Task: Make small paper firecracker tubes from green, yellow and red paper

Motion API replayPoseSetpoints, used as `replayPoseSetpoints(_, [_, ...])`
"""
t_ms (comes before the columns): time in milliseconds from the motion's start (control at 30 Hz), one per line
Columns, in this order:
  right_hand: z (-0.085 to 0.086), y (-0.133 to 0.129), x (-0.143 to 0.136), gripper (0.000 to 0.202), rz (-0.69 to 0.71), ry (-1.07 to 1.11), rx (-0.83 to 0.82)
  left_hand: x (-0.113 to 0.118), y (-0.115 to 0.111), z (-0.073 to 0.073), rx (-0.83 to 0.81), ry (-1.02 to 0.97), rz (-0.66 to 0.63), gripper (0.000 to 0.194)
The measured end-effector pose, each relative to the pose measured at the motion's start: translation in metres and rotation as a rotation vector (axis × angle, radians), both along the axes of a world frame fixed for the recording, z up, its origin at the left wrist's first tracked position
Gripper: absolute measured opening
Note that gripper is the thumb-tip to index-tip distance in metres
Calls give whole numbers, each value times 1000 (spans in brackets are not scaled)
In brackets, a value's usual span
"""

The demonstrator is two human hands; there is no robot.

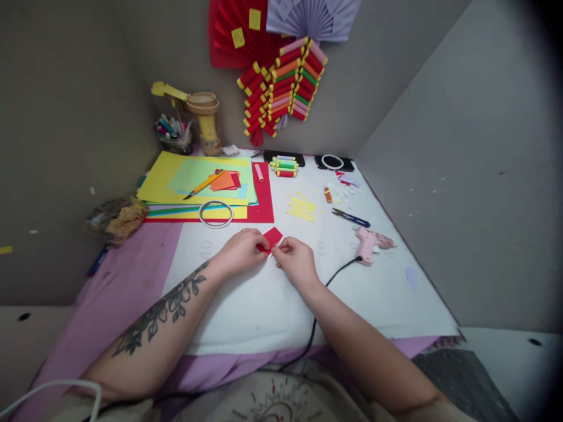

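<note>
A small piece of red paper [273,235] lies at the middle of the white-covered table, between my two hands. My left hand [247,247] is closed on its left side, thumb over the paper. At the lower right edge, the fingers of my right hand [295,258] pinch together. A thin white strip shows along that edge, beside my right fingertips; whether it is tape or the paper's pale side I cannot tell. Yellow paper strips [301,207] lie just beyond my right hand. Nearby on the left is a white tape ring [216,214].
A pink glue gun [368,244] with a black cord lies right, near blue snips [350,217]. Coloured sheets [153,176] hold an orange craft knife [204,184]. Small paper rolls [285,166] sit at the back, near a lidded cup [209,126]. Paper firecrackers [281,88] hang on the wall.
</note>
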State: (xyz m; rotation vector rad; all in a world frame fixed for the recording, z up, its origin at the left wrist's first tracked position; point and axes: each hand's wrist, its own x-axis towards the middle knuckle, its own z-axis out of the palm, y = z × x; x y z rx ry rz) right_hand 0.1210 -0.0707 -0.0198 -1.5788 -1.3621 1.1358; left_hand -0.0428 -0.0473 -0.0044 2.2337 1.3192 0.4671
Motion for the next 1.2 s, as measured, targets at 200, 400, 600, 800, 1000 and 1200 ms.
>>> replayPoseSetpoints(200, [0, 0, 0, 13, 0, -21, 22, -1, 0, 1, -1, 1, -13, 15])
replayPoseSetpoints(400, [1, 0, 0, 13, -2, -25, 23, -1, 1, 0, -5, 6, -10, 15])
replayPoseSetpoints(600, [1, 0, -1, 13, -10, -5, 3, 0, 0, 1, 1, 1, -11, 14])
replayPoseSetpoints(800, [0, 0, 0, 14, -10, -7, 7, 3, -4, 2, -1, 28, 45, 14])
replayPoseSetpoints(1000, [2, 0, 0, 14, -8, -23, 18, 4, -4, 1, -6, 38, 56, 13])
replayPoseSetpoints(1200, [0, 0, -1, 15, -21, -12, 18, 3, -3, 0, -3, 29, 55, 14])
